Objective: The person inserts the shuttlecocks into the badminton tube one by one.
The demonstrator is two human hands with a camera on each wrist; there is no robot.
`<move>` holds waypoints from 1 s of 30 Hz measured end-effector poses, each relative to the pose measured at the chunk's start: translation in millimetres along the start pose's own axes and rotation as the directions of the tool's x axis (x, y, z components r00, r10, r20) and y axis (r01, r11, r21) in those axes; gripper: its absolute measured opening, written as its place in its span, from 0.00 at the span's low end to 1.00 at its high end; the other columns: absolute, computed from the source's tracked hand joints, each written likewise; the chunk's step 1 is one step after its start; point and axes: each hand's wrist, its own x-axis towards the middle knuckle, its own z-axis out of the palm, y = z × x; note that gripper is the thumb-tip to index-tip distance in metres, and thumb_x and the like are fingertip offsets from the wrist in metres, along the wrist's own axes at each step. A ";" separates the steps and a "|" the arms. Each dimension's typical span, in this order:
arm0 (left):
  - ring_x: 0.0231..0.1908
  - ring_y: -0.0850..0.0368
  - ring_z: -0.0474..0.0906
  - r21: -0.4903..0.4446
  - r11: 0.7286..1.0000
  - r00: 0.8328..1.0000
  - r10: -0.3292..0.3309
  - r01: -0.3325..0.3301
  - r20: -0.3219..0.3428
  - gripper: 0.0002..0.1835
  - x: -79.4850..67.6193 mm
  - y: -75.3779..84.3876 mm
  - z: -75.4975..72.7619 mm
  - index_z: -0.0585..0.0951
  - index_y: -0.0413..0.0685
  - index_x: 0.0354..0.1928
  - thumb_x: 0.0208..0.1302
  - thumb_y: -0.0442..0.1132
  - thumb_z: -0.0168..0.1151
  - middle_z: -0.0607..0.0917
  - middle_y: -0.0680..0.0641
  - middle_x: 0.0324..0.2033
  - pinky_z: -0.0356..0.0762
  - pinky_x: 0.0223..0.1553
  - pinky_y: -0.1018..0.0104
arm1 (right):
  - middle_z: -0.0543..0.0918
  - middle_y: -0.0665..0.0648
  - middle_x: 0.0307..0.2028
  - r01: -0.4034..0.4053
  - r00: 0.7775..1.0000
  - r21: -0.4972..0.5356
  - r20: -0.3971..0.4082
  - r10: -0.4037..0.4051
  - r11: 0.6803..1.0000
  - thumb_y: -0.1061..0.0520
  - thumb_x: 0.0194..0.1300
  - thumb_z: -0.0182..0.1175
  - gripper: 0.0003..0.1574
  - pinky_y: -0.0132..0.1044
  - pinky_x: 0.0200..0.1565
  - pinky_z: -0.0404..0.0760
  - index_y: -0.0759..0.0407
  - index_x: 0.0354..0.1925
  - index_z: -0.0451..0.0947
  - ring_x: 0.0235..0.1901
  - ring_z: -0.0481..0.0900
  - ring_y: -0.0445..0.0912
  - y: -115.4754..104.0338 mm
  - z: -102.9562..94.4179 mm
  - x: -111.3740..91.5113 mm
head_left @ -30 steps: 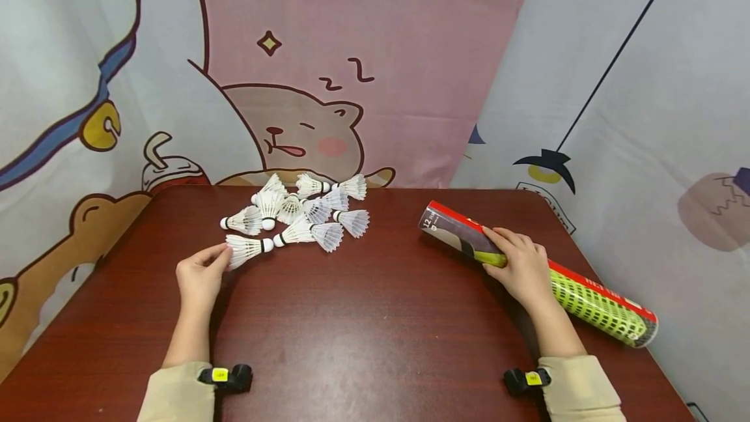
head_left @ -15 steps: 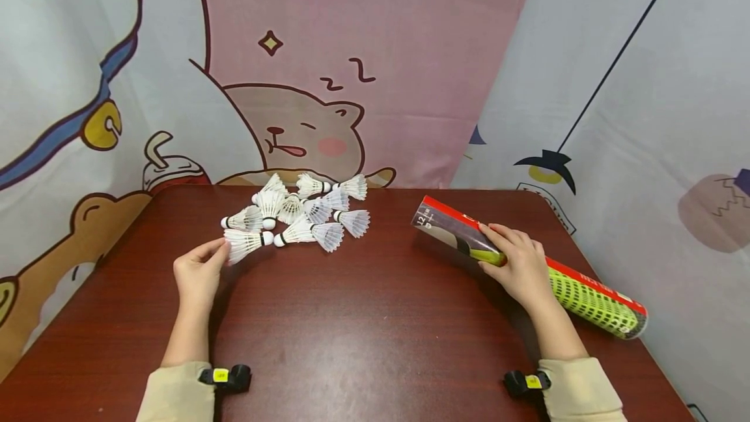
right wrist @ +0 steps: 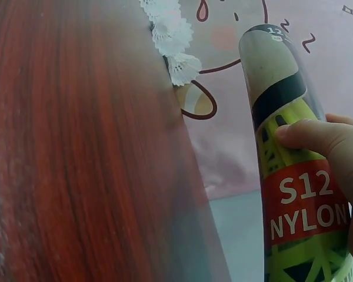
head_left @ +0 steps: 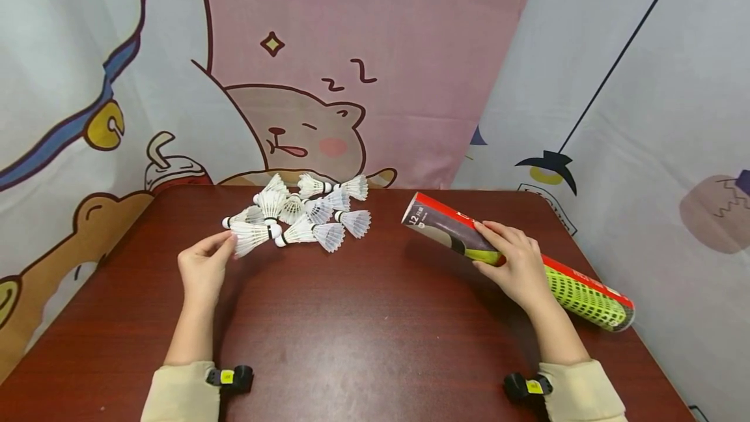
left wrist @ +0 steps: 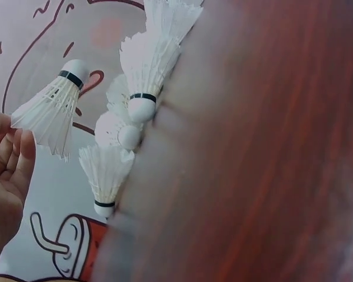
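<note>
My left hand (head_left: 205, 269) pinches a white shuttlecock (head_left: 252, 237) by the edge of its feather skirt, its cork pointing right. In the left wrist view that shuttlecock (left wrist: 50, 111) is lifted, apart from the others, with a dark band round its cork. My right hand (head_left: 515, 266) grips a long shuttlecock tube (head_left: 580, 292) in red, grey and lime green around its middle. The tube slants, its left end raised over the table and pointing toward the shuttlecocks. "S12 NYLON" shows on the tube (right wrist: 306, 200) in the right wrist view, the thumb (right wrist: 300, 136) lying along its side.
Several more white shuttlecocks (head_left: 319, 209) lie in a loose pile at the back left of the dark red wooden table (head_left: 351, 324). A cartoon-printed curtain (head_left: 422, 70) hangs right behind the table's back edge and along its sides.
The left hand has raised the shuttlecock slightly, so it now overlaps the pile. The right hand has tilted the tube's left end up, and the tube has shifted left.
</note>
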 end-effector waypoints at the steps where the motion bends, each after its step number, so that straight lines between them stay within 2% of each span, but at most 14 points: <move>1: 0.14 0.69 0.74 -0.001 1.000 1.000 0.010 -0.010 0.003 0.08 -0.2 1.8 0.8 0.82 0.21 0.35 0.57 0.25 0.64 0.80 0.57 0.13 0.66 0.16 0.79 | 0.72 0.59 0.60 0.004 1.000 0.003 0.001 -0.004 1.000 0.60 0.43 0.78 0.51 0.57 0.50 0.59 0.47 0.66 0.70 0.57 0.66 0.56 -1.2 -0.3 0.2; 7: 0.14 0.69 0.74 -0.042 0.998 0.999 0.041 -0.041 0.013 0.07 -0.9 12.9 6.4 0.82 0.20 0.34 0.56 0.23 0.63 0.79 0.56 0.14 0.67 0.17 0.79 | 0.72 0.58 0.60 0.019 1.000 0.021 0.011 -0.020 1.000 0.60 0.42 0.78 0.52 0.56 0.50 0.59 0.47 0.66 0.70 0.57 0.65 0.55 -8.2 -1.0 1.1; 16: 0.15 0.68 0.75 -0.075 0.991 0.993 0.113 -0.110 0.043 0.06 -4.5 38.2 17.4 0.82 0.21 0.34 0.56 0.22 0.64 0.80 0.58 0.15 0.69 0.19 0.79 | 0.73 0.57 0.60 0.066 0.998 0.043 0.002 -0.067 0.997 0.62 0.39 0.79 0.53 0.55 0.51 0.60 0.48 0.65 0.71 0.57 0.66 0.55 -14.4 0.5 1.0; 23: 0.15 0.66 0.75 -0.126 0.986 0.991 0.120 -0.112 0.054 0.06 -10.0 54.4 23.7 0.81 0.18 0.35 0.55 0.19 0.63 0.82 0.58 0.19 0.72 0.21 0.79 | 0.73 0.57 0.60 0.092 0.996 0.067 -0.008 -0.091 0.994 0.62 0.38 0.80 0.53 0.53 0.51 0.60 0.47 0.65 0.72 0.57 0.66 0.55 -20.3 -1.4 2.7; 27: 0.16 0.68 0.75 -0.148 0.981 0.988 0.139 -0.127 0.072 0.06 -13.2 59.5 28.2 0.80 0.17 0.34 0.54 0.18 0.62 0.82 0.59 0.19 0.73 0.22 0.79 | 0.73 0.57 0.60 0.101 0.995 0.085 -0.007 -0.100 0.991 0.62 0.38 0.80 0.54 0.53 0.51 0.60 0.46 0.65 0.72 0.57 0.66 0.54 -24.1 -2.5 3.9; 30: 0.16 0.68 0.76 -0.180 0.975 0.984 0.150 -0.132 0.092 0.06 -13.7 54.5 33.4 0.80 0.18 0.34 0.54 0.18 0.63 0.82 0.58 0.20 0.73 0.22 0.78 | 0.73 0.56 0.60 0.107 0.994 0.095 -0.006 -0.107 0.990 0.62 0.38 0.80 0.53 0.53 0.51 0.60 0.46 0.65 0.72 0.58 0.66 0.54 -26.5 -3.1 4.7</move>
